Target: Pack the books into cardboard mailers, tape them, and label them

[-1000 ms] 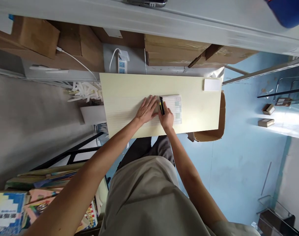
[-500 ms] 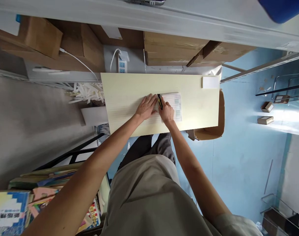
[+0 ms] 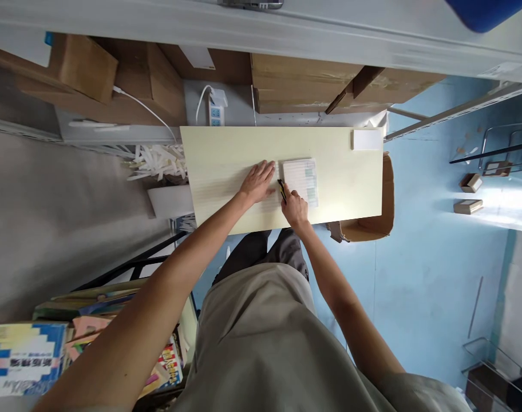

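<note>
My right hand (image 3: 295,208) is closed around a black and yellow utility knife (image 3: 282,190), its tip end directed away from me at the left edge of a printed paper sheet or stack (image 3: 301,177). My left hand (image 3: 258,182) lies flat with fingers stretched, just left of the knife. Under that palm something clear or pale, perhaps a ruler, seems to lie; I cannot make it out. Both hands rest over a pale yellow board (image 3: 218,151). A small white stack of cards or paper (image 3: 367,139) sits at the board's far right corner.
Behind the board are cardboard boxes (image 3: 304,83) and a white power strip (image 3: 216,113). Paper strips (image 3: 160,161) pile up at the left above a white bin (image 3: 170,201). An open carton (image 3: 368,229) stands below the right end. Books (image 3: 24,357) fill the lower left.
My right hand has drawn the knife toward me along the paper's left edge, uncovering more of the printed sheet. My left hand stays flat in nearly the same place.
</note>
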{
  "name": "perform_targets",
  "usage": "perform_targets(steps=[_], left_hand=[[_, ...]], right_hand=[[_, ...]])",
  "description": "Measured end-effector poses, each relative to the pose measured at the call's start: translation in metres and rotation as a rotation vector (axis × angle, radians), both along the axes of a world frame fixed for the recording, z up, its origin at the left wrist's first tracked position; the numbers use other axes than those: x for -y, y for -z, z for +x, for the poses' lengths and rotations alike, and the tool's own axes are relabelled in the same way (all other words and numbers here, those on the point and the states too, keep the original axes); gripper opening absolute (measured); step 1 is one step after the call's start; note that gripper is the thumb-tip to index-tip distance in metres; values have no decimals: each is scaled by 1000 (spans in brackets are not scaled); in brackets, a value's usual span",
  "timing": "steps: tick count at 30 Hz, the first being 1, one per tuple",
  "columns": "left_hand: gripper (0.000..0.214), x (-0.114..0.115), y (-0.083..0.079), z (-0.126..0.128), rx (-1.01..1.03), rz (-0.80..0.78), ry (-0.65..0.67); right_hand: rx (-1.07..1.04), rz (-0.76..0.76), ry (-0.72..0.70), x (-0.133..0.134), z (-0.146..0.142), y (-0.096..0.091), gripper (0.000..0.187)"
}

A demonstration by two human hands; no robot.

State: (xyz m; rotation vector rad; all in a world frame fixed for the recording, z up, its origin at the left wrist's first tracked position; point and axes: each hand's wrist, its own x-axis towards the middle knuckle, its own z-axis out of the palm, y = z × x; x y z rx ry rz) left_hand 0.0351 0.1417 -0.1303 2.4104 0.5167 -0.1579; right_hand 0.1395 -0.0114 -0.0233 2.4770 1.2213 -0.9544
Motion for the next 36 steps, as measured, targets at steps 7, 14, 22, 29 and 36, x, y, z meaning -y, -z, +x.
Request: perform_targets(steps=[7,14,22,29,36], left_hand=[[86,3,-10,8,-42,15,-12],[89,15,-26,23,-99,12,-68],[93,41,-49,12,-88,-22,-184],[79,40,-133,62,173,6,-286],[62,0,-276,143,619,193,-384]], right_hand=[[-54,-132,-68,51,-29,-29,62],[-116,-167,-59,76,-37,-72,53],[-70,183,173,74,20,-122,65],[-29,769,213,32,113,-147,60],[180,1131,16,-104,223,-190,38]])
